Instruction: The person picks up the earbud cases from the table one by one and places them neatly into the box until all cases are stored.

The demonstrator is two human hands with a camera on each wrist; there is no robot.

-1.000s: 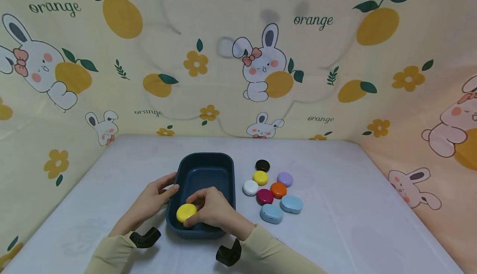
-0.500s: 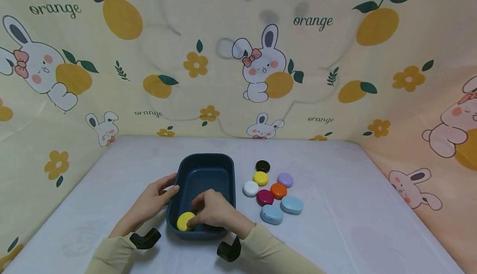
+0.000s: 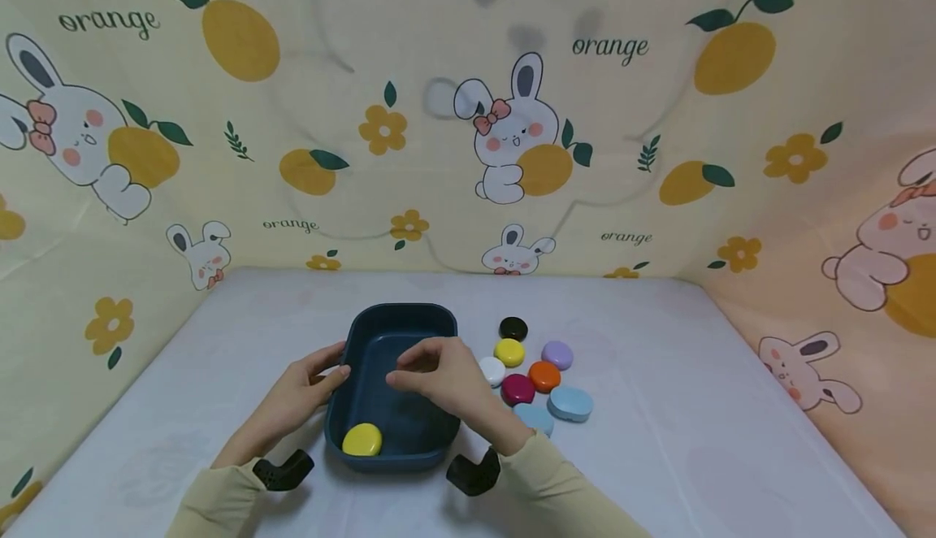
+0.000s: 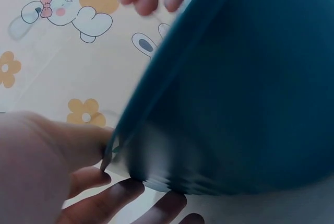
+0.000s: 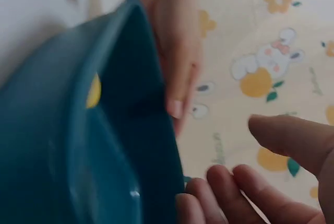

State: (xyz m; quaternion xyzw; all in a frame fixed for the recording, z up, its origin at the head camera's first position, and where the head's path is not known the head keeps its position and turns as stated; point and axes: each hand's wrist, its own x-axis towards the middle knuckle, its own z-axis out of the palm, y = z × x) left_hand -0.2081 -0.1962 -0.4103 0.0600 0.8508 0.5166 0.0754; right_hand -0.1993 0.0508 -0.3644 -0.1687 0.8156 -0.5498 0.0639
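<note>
Yellow disc [image 3: 361,439] low-centre in bin [image 3: 398,317]: steady rim with left hand [image 3: 303,396]; lift empty, loose-fingered right hand [image 3: 446,375] clear.

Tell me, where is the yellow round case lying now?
In the head view, the yellow round case lies inside the dark blue tray, in its near left corner.
</note>
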